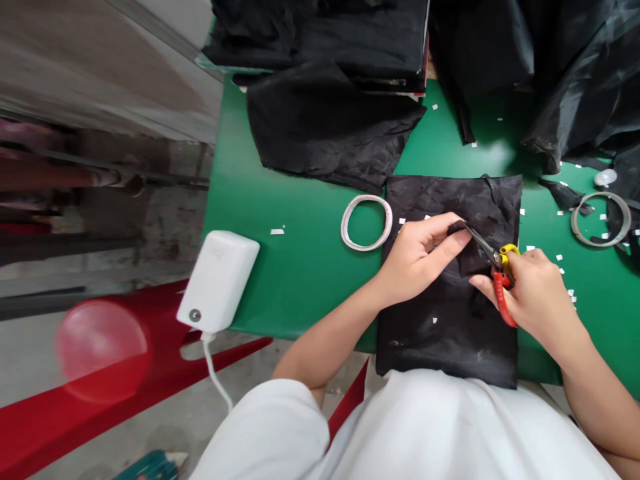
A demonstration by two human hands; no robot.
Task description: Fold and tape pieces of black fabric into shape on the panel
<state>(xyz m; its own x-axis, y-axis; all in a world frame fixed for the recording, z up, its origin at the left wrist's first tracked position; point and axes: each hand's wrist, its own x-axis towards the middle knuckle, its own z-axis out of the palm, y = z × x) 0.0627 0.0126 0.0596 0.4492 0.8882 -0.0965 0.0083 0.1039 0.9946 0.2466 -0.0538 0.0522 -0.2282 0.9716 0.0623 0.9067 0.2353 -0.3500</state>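
My left hand (417, 257) pinches a small piece of black fabric (456, 227) between thumb and fingers. My right hand (537, 293) grips scissors (501, 272) with red and yellow handles. Their blades point up and left, with the tips at the pinched fabric beside my left fingertips. Beneath both hands lies a flat black fabric-covered rectangle (445, 347), reaching over the table's near edge. A white roll of tape (345, 223) rests on the table just left of it.
The green table (295, 287) carries black fabric (330, 127) and a stack of black material (320, 33) at the back. More black fabric (575, 80) hangs at the upper right, above another tape roll (575, 230). A white power bank (220, 280) with a cable sits at the left edge. White scraps are scattered around.
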